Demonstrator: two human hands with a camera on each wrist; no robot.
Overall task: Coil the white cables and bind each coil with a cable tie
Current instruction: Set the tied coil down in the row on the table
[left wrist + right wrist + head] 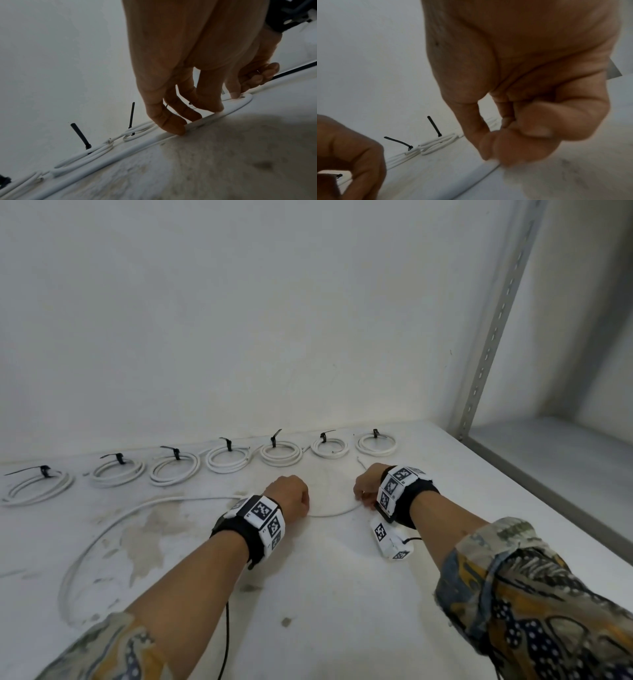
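Seven white coils [236, 459] are already lined up along the back wall [239, 302], each one cinched with a black cable tie [226, 444], so the bulk of the job looks done. One loose white cable [113, 522] is left on the stained white tabletop [325, 594], and its first loop [337, 510] is being formed right now between the two hands.

The left hand [289, 494] is curled over the cable, and from the left wrist view its fingertips [173, 128] are pressed down on it, pinning it to the surface. The right hand [366, 486] is bunched up tight with the cable pinched between thumb and fingers at the far side of the arc. The cable's free end [359, 462] sticks out just behind that hand, while the long tail sweeps off to the left and back toward the body.

Probably the slack needs to be fed in by the left hand and laid round after round onto that first loop. No spare tie can be seen on the table, so one will need to be fetched.
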